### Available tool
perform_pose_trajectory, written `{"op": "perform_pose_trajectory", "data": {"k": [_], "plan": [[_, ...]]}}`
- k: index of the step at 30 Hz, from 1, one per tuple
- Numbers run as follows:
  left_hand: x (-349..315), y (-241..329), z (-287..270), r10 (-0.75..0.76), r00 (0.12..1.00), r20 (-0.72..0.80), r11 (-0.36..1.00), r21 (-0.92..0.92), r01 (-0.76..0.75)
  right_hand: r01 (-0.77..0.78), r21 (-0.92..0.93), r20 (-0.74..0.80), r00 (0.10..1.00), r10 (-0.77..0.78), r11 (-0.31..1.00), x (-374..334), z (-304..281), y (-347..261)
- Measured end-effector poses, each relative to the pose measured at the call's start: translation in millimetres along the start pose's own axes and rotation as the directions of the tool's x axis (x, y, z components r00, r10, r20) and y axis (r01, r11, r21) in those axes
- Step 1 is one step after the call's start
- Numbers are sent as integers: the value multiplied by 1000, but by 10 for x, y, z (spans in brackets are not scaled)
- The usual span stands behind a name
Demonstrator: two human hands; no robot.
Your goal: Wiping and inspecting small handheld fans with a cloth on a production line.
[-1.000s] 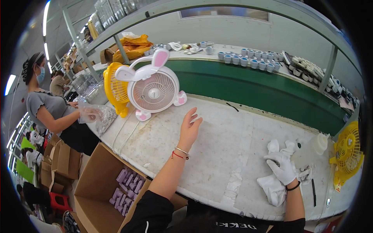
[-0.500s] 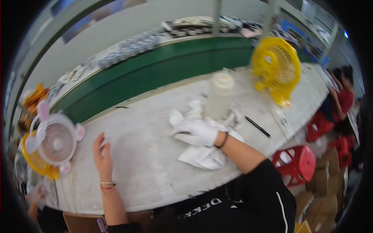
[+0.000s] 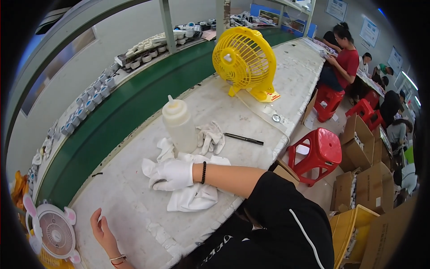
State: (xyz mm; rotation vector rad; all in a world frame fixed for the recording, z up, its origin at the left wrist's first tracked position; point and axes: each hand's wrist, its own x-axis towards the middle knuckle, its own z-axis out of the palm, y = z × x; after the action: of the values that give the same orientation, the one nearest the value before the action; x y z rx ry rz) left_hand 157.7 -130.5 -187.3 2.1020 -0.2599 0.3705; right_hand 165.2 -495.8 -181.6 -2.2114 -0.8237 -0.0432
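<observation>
In the head view I saw the right hand, in a white glove, lying near the middle of the frame on a crumpled white cloth; its fingers were curled, but I couldn't tell whether they pinched the fabric or just rested on it. The cloth spread across the pale worktable beneath that palm and toward the lower middle. The bare left hand was down at the lower left, thumb and fingers spread, holding nothing, near a white rabbit-eared fan. Just above the gloved hand stood a cloudy squeeze bottle, a loose white glove beside it, and a black pen right of that. A yellow fan stood upright at upper centre, and a red stool was right of centre, beyond the table's edge.
</observation>
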Motion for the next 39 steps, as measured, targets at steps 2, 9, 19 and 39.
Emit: {"op": "perform_pose_trajectory", "data": {"k": [2,9,19,39], "plan": [[13,30,17,-5,1000,21,1000,1,5,20,-11,-22,1000,-20,1000,-16,-1,36],[-22,58,-126,16,1000,-22,998,58,-15,113,-10,-38,993,-114,994,128,15,14],[1,80,-71,73,980,-185,997,46,-66,36,48,-28,999,-35,998,95,2,-194],[9,87,-75,10,986,-167,999,45,-2,62,0,26,998,-62,998,118,-25,-218]]}}
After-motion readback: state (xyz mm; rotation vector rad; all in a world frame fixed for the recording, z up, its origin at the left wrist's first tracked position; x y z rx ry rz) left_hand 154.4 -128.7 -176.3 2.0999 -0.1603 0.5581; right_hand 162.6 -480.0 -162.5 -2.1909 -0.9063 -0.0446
